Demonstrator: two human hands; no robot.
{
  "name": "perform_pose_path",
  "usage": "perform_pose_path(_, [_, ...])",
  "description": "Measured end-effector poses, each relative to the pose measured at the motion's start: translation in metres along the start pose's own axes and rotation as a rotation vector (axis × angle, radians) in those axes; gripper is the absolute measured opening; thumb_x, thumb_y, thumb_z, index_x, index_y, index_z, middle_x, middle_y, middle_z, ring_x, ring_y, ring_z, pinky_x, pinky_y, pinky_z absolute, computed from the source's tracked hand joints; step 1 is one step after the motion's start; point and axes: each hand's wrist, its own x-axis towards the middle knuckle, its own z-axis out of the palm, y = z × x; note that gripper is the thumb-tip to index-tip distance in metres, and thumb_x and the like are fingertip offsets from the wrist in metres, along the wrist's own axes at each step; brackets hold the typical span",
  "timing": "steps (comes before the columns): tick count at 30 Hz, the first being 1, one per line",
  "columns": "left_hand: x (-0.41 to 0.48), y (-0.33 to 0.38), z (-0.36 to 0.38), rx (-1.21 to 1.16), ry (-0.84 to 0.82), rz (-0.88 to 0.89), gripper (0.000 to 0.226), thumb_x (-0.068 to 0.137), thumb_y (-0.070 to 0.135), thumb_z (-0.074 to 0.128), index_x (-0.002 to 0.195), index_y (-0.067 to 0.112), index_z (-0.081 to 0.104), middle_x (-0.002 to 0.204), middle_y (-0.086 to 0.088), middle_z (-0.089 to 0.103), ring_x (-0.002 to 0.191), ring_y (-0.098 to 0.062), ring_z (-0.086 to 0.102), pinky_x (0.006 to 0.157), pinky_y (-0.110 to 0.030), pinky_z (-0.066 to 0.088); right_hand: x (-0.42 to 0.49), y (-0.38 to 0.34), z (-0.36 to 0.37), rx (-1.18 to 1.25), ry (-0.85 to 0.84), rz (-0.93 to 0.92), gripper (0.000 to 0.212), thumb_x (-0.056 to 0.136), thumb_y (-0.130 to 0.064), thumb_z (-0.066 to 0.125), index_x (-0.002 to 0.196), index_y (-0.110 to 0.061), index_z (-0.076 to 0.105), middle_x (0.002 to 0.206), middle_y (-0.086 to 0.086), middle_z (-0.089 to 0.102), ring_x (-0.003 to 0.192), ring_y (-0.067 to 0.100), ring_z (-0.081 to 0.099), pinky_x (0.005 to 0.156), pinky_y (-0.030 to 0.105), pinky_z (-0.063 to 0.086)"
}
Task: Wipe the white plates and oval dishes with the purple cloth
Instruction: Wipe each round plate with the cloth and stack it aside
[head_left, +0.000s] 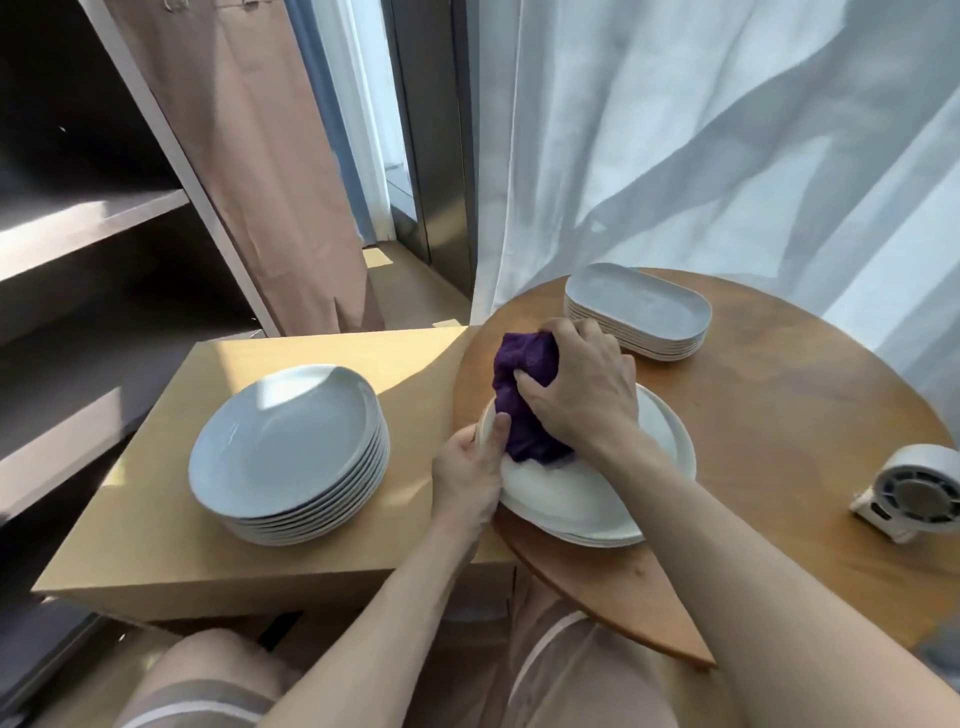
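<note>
1. Closest in, our left hand (470, 473) steadies the job. Its fingers curl round the near-left rim of a white round ceramic plate (571, 501), with the thumb lying on top of the edge.
2. That plate tops a short pile of the same plates at the near-left edge of the round brown wooden table (779, 426). We can't count the pile exactly, but it looks like a few.
3. Just beyond, our right hand (582, 395) has its fingers bunched tight round the purple terry cloth (522, 410). It presses the wad down onto the plate's far-left part, so we judge this to be mid-wipe.
4. To the left, on the pale wooden box table (156, 519), sits a tall stack of white round plates (291, 447), well apart from both hands.
5. Out to the right, a small white fan (914, 493) rests on the round table.
6. Further back, a stack of white oval dishes (639, 312) sits squared up and untouched, just past the right hand.
7. Behind it all hangs a sheer white curtain (727, 130).
8. By our reckoning we're on the round plates. We can't tell which pile is already wiped, and the oval dishes look yet to come, so plenty is left.
</note>
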Motion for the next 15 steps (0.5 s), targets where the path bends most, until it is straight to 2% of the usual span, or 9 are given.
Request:
perform_pose_path(3, [-0.002,0.001,-0.002,0.013,-0.036,0.028,0.067,0.082,0.079,0.058,0.067,0.014,0.056,0.061,0.008,0.056,0.058,-0.006,0.050,0.053,-0.020,0.035,0.001,0.004,-0.008,-0.050,0.003,-0.005,0.061,0.084,-0.056,0.067,0.135,-0.028,0.052,0.128,0.003,0.055,0.117,0.031,0.051,0.098,0.047,0.039])
perform_pose_path(6, [0.001,-0.002,-0.002,-0.009,-0.039,0.036,0.054,0.087,0.070,0.064,0.064,0.021,0.056,0.061,0.010,0.058,0.057,-0.003,0.051,0.050,-0.015,0.035,0.000,0.022,-0.026,-0.069,0.001,0.031,0.063,0.087,-0.054,0.068,0.140,-0.026,0.050,0.136,0.004,0.051,0.121,0.033,0.049,0.103,0.048,0.038])
perform_pose_path(15, [0.009,-0.005,0.000,0.005,0.018,0.039,0.054,0.085,0.067,0.068,0.059,0.021,0.056,0.058,0.011,0.055,0.055,-0.003,0.049,0.049,-0.017,0.034,-0.043,0.043,-0.058,-0.092,0.009,0.066,0.059,0.080,-0.045,0.074,0.133,-0.032,0.051,0.132,0.003,0.051,0.117,0.036,0.051,0.100,0.048,0.038])
